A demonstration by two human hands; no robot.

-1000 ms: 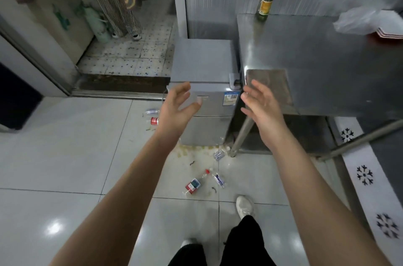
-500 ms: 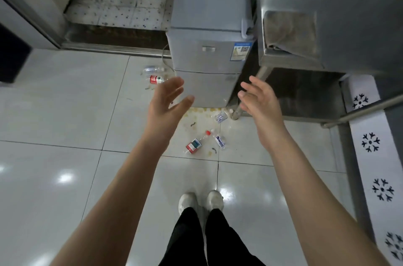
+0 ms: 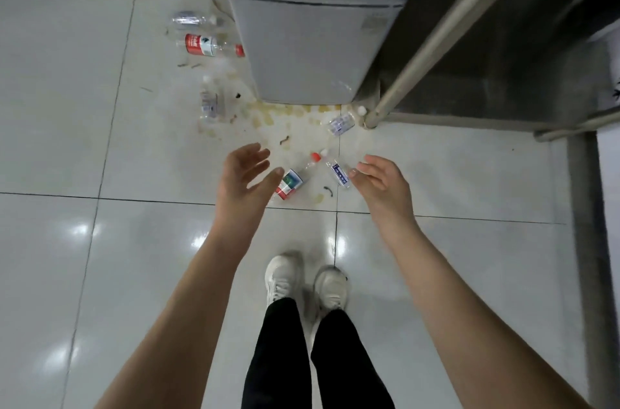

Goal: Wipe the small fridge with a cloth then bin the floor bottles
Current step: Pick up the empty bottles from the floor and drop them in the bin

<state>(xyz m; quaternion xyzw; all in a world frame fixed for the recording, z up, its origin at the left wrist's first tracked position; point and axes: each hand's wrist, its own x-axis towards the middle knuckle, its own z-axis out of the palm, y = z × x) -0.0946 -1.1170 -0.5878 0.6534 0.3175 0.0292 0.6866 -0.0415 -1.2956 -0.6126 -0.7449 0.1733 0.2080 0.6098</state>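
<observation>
Head view: left hand (image 3: 243,180) and right hand (image 3: 382,184), spread and empty, red-capped bottle (image 3: 291,183) lying between them

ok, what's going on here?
A person stands facing the small fridge, both hands empty. The left hand and right hand, fingers open, hover above two bottles on the floor by their feet: a red-capped bottle and a blue-labelled bottle. Neither is gripped yet. A red-labelled bottle lies left of the fridge, a small bottle by the table leg. No cloth in view.
</observation>
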